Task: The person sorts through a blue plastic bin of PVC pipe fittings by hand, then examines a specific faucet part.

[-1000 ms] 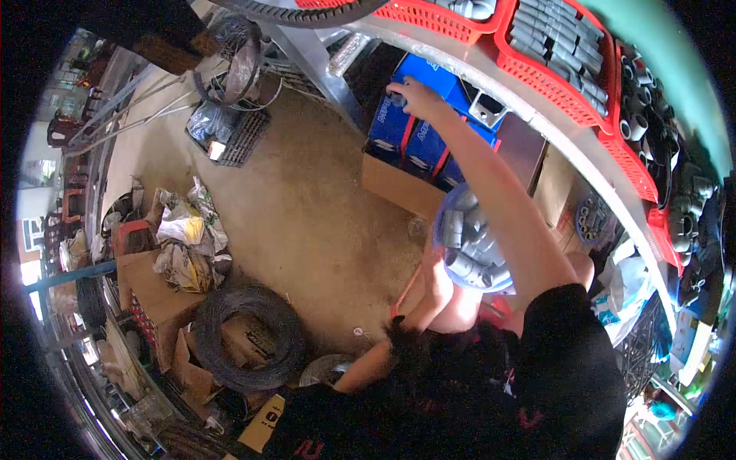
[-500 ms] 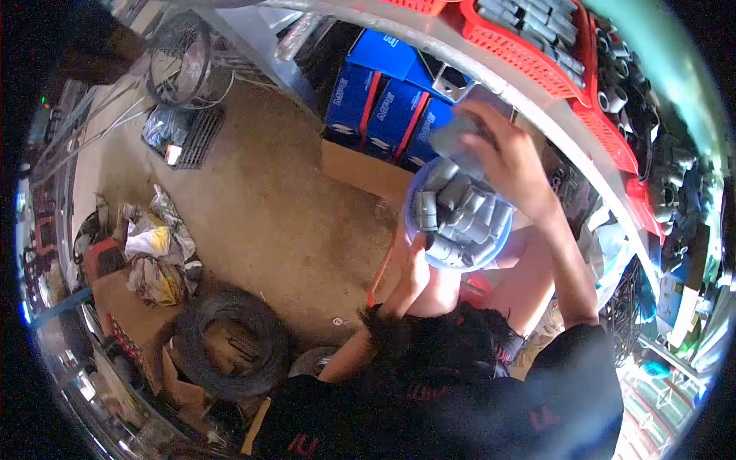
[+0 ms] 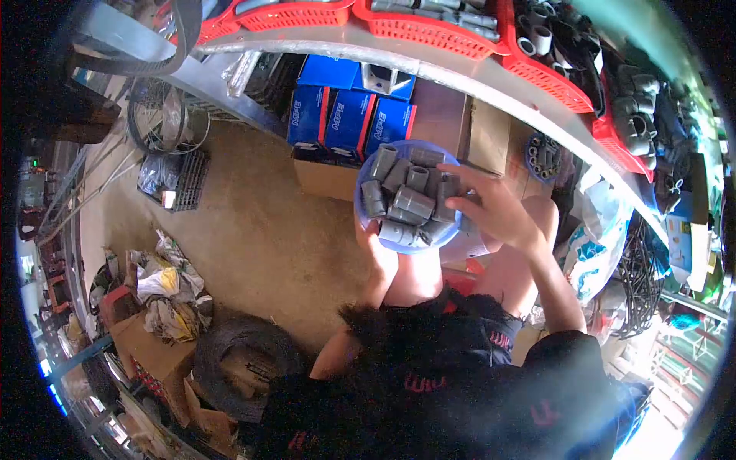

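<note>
A light purple plastic basin (image 3: 415, 245) filled with grey pipe couplings (image 3: 414, 201) rests above my lap. My left hand (image 3: 376, 253) is closed on the basin's lower left rim, thumb on top and the other fingers hidden beneath. At the right side of the basin, my right hand (image 3: 494, 208) reaches over the rim. Its index finger and thumb are spread apart beside a grey coupling (image 3: 447, 201), and the fingertips seem to touch the pieces.
Blue boxes (image 3: 350, 123) stand in a carton beyond the basin. Overhead runs a shelf edge (image 3: 460, 77) with red baskets (image 3: 429, 32) of grey fittings. A small basin of fittings (image 3: 543, 159) sits at right. Coiled black material (image 3: 245, 360) and crumpled sacks (image 3: 169, 284) lie on the floor at left.
My right hand, earlier blurred above the basin with something grey, has come down to the basin's right side and spread its fingers. The view has shifted, bringing more overhead shelf into sight.
</note>
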The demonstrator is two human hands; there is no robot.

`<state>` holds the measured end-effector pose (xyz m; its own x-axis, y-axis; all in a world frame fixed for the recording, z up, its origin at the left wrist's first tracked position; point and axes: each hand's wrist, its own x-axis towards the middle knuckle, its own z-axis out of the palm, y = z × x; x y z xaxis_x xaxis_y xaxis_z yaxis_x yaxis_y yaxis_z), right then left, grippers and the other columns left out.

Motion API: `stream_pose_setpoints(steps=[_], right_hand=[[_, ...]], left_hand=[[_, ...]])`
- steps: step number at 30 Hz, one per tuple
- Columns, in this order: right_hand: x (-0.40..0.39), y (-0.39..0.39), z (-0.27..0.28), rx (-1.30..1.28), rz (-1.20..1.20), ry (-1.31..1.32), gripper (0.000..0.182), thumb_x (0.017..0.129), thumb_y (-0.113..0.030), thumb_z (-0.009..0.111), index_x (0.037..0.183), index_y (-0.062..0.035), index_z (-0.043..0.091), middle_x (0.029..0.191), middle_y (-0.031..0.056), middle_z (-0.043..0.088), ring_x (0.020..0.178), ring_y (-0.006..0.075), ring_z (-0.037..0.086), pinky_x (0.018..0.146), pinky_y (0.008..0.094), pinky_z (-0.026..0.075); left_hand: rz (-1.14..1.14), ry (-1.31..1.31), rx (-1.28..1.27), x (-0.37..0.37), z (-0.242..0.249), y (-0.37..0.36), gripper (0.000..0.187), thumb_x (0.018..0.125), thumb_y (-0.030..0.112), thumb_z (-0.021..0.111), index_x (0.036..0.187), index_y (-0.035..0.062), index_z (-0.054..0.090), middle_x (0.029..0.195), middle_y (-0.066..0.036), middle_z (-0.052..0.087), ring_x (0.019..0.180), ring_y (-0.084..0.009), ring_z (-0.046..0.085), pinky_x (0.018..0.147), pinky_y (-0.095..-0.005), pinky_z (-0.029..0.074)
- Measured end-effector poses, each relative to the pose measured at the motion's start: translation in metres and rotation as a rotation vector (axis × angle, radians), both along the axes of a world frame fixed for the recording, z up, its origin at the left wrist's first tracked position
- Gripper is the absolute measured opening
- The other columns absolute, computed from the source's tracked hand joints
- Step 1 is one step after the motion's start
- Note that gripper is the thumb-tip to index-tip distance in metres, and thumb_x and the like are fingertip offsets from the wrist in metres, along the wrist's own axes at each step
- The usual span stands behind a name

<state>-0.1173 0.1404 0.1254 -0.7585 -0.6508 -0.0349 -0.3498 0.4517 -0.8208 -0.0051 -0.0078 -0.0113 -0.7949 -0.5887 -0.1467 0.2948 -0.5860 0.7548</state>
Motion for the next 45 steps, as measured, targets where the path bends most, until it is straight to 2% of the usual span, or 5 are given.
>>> stream_pose_setpoints(steps=[20,26,29,35,45], right_hand=[[0.026,0.02,-0.002,-0.063,-0.13,-0.131,0.05,0.081,-0.023,0.067,0.124,-0.0091,0.047,0.076,0.0123,0.066,0.07,0.0266,0.067,0.063,0.0349,0.05],[0.03,0.021,-0.006,0.003,-0.136,-0.073,0.059,0.073,-0.024,0.074,0.124,-0.0112,0.048,0.075,0.0102,0.066,0.06,0.0221,0.065,0.06,0.0332,0.049],[0.029,0.02,-0.019,-0.097,-0.142,0.012,0.056,0.074,-0.023,0.073,0.123,-0.0112,0.049,0.068,0.0095,0.065,0.057,0.0219,0.064,0.059,0.0333,0.049],[0.023,0.014,-0.009,0.094,-0.151,-0.186,0.056,0.077,-0.023,0.072,0.122,-0.0063,0.044,0.058,0.0103,0.061,0.056,0.0212,0.064,0.053,0.0333,0.047],[0.021,0.014,-0.026,-0.184,-0.116,-0.306,0.041,0.083,-0.016,0.066,0.115,-0.0011,0.045,0.057,0.0111,0.06,0.053,0.0159,0.061,0.05,0.0305,0.046]], left_hand=[[-0.011,-0.011,-0.167,0.001,-0.012,-0.004,0.057,0.088,0.032,0.038,0.135,0.0014,0.035,0.133,-0.013,0.044,0.122,-0.0242,0.042,0.102,-0.0388,0.033],[-0.024,0.0,-0.088,0.002,-0.013,-0.006,0.061,0.084,0.031,0.046,0.134,-0.0026,0.036,0.133,-0.014,0.041,0.123,-0.024,0.04,0.103,-0.036,0.031],[-0.01,-0.012,-0.086,0.001,-0.009,-0.004,0.058,0.086,0.032,0.039,0.135,0.0008,0.035,0.133,-0.013,0.044,0.122,-0.0251,0.044,0.102,-0.0393,0.034],[-0.033,0.032,-0.135,0.001,-0.006,-0.005,0.068,0.084,0.038,0.047,0.135,-0.0039,0.032,0.134,-0.015,0.04,0.123,-0.0246,0.039,0.103,-0.0363,0.031],[-0.032,-0.008,-0.206,-0.001,-0.001,-0.004,0.071,0.081,0.04,0.047,0.138,0.0015,0.029,0.137,-0.015,0.039,0.126,-0.0277,0.038,0.106,-0.0401,0.029]])
